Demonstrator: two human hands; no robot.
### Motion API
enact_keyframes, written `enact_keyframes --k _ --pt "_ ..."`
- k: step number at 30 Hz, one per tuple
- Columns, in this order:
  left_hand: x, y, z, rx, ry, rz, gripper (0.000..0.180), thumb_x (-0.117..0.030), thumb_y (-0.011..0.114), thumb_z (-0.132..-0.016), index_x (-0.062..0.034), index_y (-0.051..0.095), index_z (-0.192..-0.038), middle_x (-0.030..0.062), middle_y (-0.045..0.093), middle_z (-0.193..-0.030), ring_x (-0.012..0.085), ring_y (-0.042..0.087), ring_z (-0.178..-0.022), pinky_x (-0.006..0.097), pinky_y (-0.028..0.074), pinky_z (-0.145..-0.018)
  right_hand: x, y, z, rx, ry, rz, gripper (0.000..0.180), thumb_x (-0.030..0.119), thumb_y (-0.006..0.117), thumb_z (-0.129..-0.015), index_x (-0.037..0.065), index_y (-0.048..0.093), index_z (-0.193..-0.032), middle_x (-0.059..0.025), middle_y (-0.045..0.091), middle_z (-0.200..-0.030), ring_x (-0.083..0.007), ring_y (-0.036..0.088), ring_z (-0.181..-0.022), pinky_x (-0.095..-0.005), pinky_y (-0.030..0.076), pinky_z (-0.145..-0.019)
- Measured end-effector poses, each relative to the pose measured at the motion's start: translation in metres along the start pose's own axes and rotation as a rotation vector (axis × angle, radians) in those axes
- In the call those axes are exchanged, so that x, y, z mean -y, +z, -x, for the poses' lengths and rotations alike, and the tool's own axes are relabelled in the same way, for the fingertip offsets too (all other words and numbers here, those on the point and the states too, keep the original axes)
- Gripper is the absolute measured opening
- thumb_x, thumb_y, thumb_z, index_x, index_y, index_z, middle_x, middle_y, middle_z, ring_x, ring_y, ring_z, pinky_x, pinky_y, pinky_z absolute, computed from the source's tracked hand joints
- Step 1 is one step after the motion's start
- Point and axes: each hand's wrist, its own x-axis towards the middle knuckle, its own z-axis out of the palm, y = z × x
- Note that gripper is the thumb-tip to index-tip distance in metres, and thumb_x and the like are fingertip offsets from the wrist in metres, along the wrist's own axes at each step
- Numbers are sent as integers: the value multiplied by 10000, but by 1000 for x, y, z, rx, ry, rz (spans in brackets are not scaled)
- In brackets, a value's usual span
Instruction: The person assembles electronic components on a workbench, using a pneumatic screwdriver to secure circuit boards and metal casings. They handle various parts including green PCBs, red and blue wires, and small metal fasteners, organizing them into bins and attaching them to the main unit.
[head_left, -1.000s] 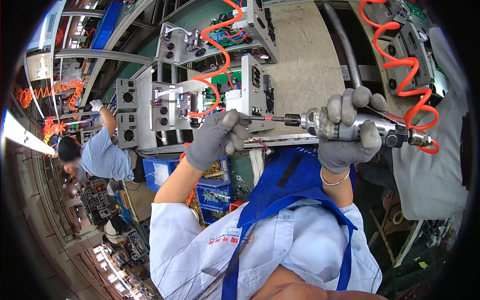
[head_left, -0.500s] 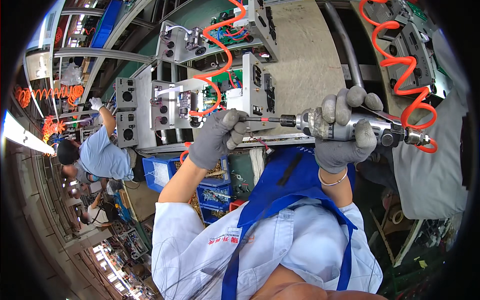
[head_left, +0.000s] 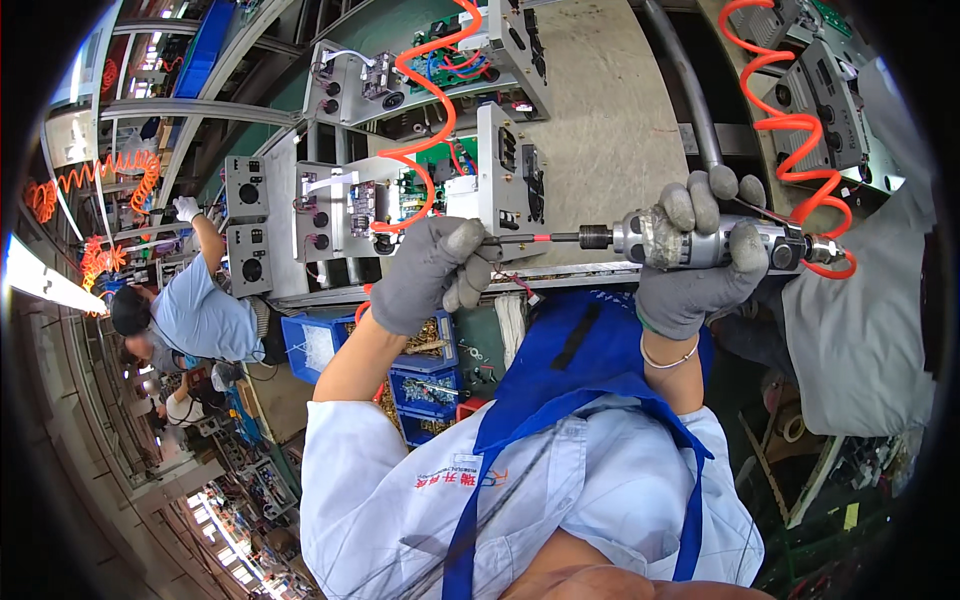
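Over the last second the right hand [head_left: 695,270] and the air screwdriver [head_left: 700,240] it grips have drifted slightly up and toward the person's left, so the bit now lies nearly level instead of tilting. The left hand [head_left: 430,275] has slid the same way, its fingers [head_left: 470,285] closing in on the bit's tip at the grey metal panel [head_left: 500,185]. The co-worker [head_left: 200,310] at far left now leans lower.

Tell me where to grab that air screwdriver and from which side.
Grip the air screwdriver around its thick grey barrel, as the right hand does, wrapping from the side nearest you. The barrel lies level and is round and wide enough for a full fist. The thin bit in front suits only fingertip steadying, as the left hand shows; the orange hose trails behind.
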Motion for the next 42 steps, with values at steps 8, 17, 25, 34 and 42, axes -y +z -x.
enact_keyframes --k 8,17,25,34,42 --pt "-6 -37 -20 -491 263 -793 513 -436 550 -909 -9 568 -1194 95 647 -818 146 584 -669 289 470 -638 -1 -36 -18 -123 -156 139 365 192 549 -762 88 529 -1112 -86 566 -990 -134 462 -723 -321 454 -687" --pt "10 -56 -61 -53 160 -732 615 -344 631 -853 6 445 -1324 143 586 -1134 181 617 -877 316 501 -771 -18 -36 -11 -171 -105 124 347 157 558 -778 62 546 -1112 -94 560 -986 -123 439 -723 -308 435 -707" --pt "22 -54 -60 -137 210 -695 531 -266 683 -809 19 539 -1233 122 607 -1129 169 638 -903 310 521 -781 -27 -41 -10 -259 -88 115 333 176 565 -763 71 534 -1077 -81 546 -960 -114 429 -708 -289 417 -679" --pt "11 -43 -59 -151 178 -677 511 -166 678 -785 31 532 -1233 112 616 -1091 151 629 -870 289 526 -763 -30 -42 -10 -300 -92 131 314 190 550 -773 77 552 -1066 -72 533 -933 -124 433 -707 -296 423 -679" --pt "-36 -38 -46 48 -194 -920 813 -293 762 -672 26 417 -1336 184 551 -1162 241 579 -1020 360 478 -881 -24 -69 -16 -298 -38 69 302 166 519 -820 95 521 -1113 -114 606 -1003 -150 592 -755 -351 518 -702"
